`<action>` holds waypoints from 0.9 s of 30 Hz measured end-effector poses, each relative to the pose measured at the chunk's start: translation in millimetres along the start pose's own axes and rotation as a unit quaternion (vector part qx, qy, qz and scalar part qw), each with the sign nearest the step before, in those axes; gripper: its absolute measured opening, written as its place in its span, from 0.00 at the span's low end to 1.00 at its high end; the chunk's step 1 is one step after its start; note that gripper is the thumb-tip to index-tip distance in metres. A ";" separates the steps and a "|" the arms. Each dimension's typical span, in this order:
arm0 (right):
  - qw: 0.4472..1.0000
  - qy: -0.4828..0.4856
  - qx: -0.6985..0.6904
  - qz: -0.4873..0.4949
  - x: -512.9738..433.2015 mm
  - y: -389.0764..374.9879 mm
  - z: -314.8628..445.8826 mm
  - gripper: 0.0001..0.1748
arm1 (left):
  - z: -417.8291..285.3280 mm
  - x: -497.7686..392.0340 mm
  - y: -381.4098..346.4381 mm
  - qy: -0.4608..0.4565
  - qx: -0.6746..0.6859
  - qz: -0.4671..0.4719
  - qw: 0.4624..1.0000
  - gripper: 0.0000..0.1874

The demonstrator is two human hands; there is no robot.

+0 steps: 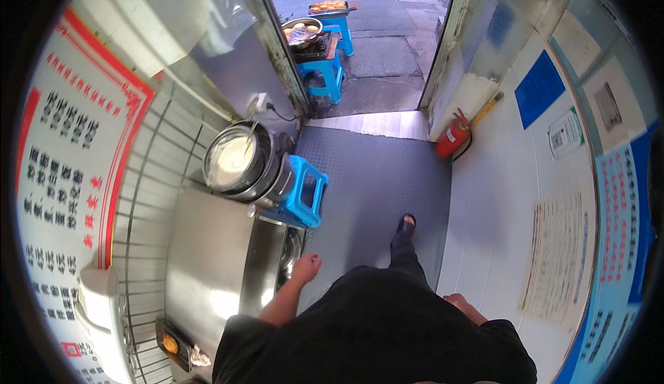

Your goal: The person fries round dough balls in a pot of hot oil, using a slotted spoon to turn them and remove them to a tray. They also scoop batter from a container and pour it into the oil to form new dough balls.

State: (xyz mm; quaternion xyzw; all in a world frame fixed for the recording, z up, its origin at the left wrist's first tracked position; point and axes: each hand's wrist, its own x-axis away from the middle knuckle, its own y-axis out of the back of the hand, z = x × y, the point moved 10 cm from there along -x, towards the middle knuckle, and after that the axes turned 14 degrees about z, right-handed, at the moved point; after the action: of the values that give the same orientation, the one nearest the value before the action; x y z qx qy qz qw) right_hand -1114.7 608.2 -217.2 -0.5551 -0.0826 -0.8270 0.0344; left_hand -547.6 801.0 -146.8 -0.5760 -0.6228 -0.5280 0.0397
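Note:
My left hand (308, 268) hangs beside the stainless steel counter (207, 238), fingers curled in, with nothing visible in it. Close to it, metal bowls (292, 251) sit in an open recess of the counter front. My right hand (455, 299) is low by the white wall on the right, partly hidden behind my black shirt; its fingers cannot be made out. Past the counter's far end, a metal bowl of pale batter (233, 158) with a wire utensil in it rests on stacked pots (275, 187), next to a blue plastic stool (306, 192).
Ahead, a doorway threshold (371, 124) opens onto paving. Outside, a pan with round food in oil (302, 31) sits on a burner above a blue stool (324, 75); a tray of fried food (328, 5) stands behind. A fire extinguisher (454, 135) stands right of the door.

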 end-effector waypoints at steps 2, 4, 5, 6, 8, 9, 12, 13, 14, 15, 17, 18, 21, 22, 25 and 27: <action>0.994 0.048 0.102 0.005 -30.6 58.3 2.2 0.16 | -39.3 -48.4 37.4 0.006 0.050 -0.032 0.998 0.22; 0.930 0.042 0.356 -0.082 -57.8 160.7 37.2 0.17 | -79.4 -89.8 66.2 0.025 0.089 -0.063 0.994 0.22; 0.916 0.125 0.324 -0.203 -52.3 221.2 71.9 0.20 | -89.0 -96.9 73.4 0.037 0.104 -0.069 0.992 0.22; 0.989 -0.058 0.130 -0.027 -96.2 272.2 54.5 0.16 | -94.3 -106.6 67.8 0.078 0.133 -0.029 0.988 0.22; 0.966 0.094 0.141 -0.193 -83.6 396.1 157.2 0.21 | -116.4 -123.7 72.5 0.097 0.152 0.000 0.984 0.22; 0.940 0.118 0.097 -0.305 -73.3 460.2 203.9 0.22 | -122.0 -126.9 70.0 0.120 0.166 0.026 0.978 0.21; 0.905 0.214 0.223 -0.293 -73.2 585.9 370.4 0.16 | -135.2 -142.7 85.4 0.133 0.182 0.010 0.974 0.19; 0.934 0.231 0.141 -0.234 -80.7 622.7 407.1 0.24 | -131.3 -151.1 84.5 0.163 0.170 0.031 0.971 0.19; 0.959 0.180 0.040 -0.215 -97.8 657.1 440.7 0.22 | -125.7 -161.8 87.9 0.182 0.170 0.027 0.968 0.19; 0.953 0.241 -0.025 -0.183 -102.6 681.2 486.2 0.21 | -118.0 -174.8 89.8 0.199 0.169 0.024 0.965 0.19; 0.943 0.291 -0.104 -0.125 -117.4 725.4 565.0 0.20 | -101.7 -214.7 98.2 0.199 0.210 0.009 0.957 0.19; 0.948 0.272 -0.111 -0.122 -128.8 746.2 597.8 0.20 | -93.8 -241.4 106.4 0.183 0.252 0.000 0.950 0.19; 0.951 0.261 -0.144 -0.078 -167.0 792.2 684.8 0.20 | -88.0 -326.7 175.1 0.111 0.237 -0.071 0.963 0.19; 0.955 0.247 -0.148 -0.069 -181.6 809.4 710.1 0.20 | -85.7 -354.5 203.1 0.129 0.231 -0.075 0.961 0.18; 0.958 0.217 -0.185 -0.024 -224.8 841.2 766.2 0.20 | -96.9 -427.7 289.2 0.175 0.367 -0.110 0.907 0.17; 0.957 0.214 -0.193 -0.009 -254.2 862.7 799.9 0.19 | -113.9 -475.7 359.3 0.130 0.500 -0.155 0.842 0.14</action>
State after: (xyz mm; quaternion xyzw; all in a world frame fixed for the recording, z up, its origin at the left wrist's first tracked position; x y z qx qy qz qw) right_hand -159.8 -109.7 -71.1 -0.3603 0.0834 -0.9269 -0.0638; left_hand -179.9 320.0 -189.8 -0.3000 -0.8724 -0.2145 0.3207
